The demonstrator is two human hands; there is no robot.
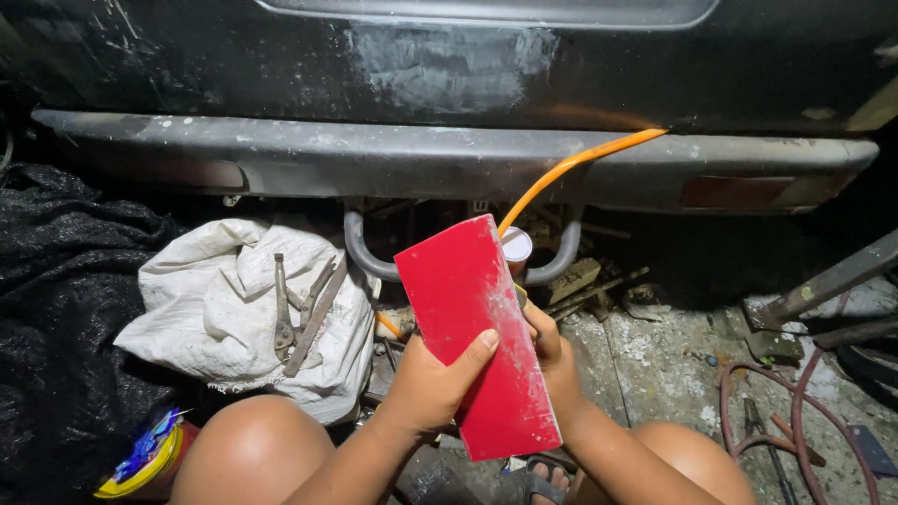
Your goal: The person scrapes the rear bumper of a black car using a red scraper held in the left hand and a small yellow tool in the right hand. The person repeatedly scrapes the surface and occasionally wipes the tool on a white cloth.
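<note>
A flat red plastic board (472,327), dusted with pale smears, is held up in front of me. My left hand (432,383) grips its lower left edge, thumb on the face. Behind the board's right edge, my right hand (552,351) is partly hidden and seems to hold a small white-topped object (515,245) peeking above the board; I cannot tell exactly what it is. Both knees show at the bottom.
A dark car's rear bumper (449,159) spans the top, with a sanded pale patch (449,61) above. An orange hose (571,168) runs right. Pliers and metal tools (301,313) lie on a white sack (234,309). Reddish hoses (795,421) lie on the right floor.
</note>
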